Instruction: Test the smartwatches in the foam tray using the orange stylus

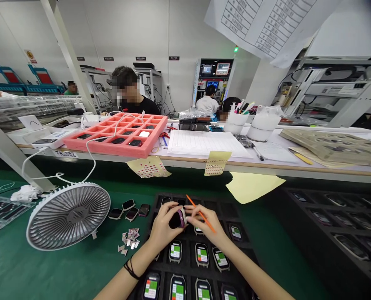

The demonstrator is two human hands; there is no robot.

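My left hand is closed around a smartwatch body with a purple edge and a pale side, held tilted above a black foam tray. My right hand grips a thin orange stick, which slants across its fingers. The right fingertips touch the pale side of the same watch. Below my hands, several watches sit in the tray's slots with lit green, white and red screens, among them one watch in the middle. The face of the held watch is mostly hidden.
Left of the tray lie several loose watches and a pile of small pale pieces. A white round fan stands farther left. Another black tray is at right. The shelf ahead carries a pink foam tray and papers. A person sits beyond.
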